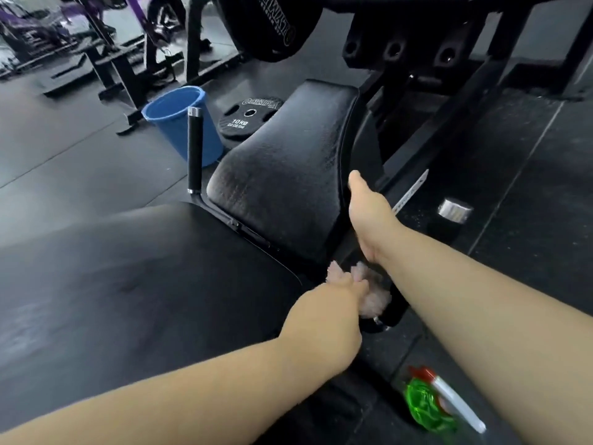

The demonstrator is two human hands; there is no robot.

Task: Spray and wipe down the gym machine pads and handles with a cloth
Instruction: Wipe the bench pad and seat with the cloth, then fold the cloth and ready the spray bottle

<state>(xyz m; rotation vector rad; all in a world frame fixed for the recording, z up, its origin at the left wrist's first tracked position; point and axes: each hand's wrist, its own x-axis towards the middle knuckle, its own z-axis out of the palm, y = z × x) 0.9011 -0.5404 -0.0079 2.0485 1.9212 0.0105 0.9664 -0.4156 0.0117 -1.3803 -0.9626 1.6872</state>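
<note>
The black seat pad (282, 175) of the gym machine lies in the middle, with a larger black pad (128, 284) nearer me at the left. My left hand (340, 293) grips a fluffy pink cloth (372, 297) bunched around the machine's right handle (393, 311), just below the seat pad's near corner. My right hand (369, 213) lies along the seat pad's right side edge, with its fingers stretched forward. The left handle (195, 149) stands upright beside the pad, untouched. A green spray bottle (426, 409) lies on the floor at the lower right.
A blue bucket (179, 123) stands on the floor left of the seat pad, with a 10 kg weight plate (247, 120) lying beside it. The machine's black frame (449, 101) and a loaded weight plate (272, 27) rise behind. Other benches (106, 69) stand at the far left.
</note>
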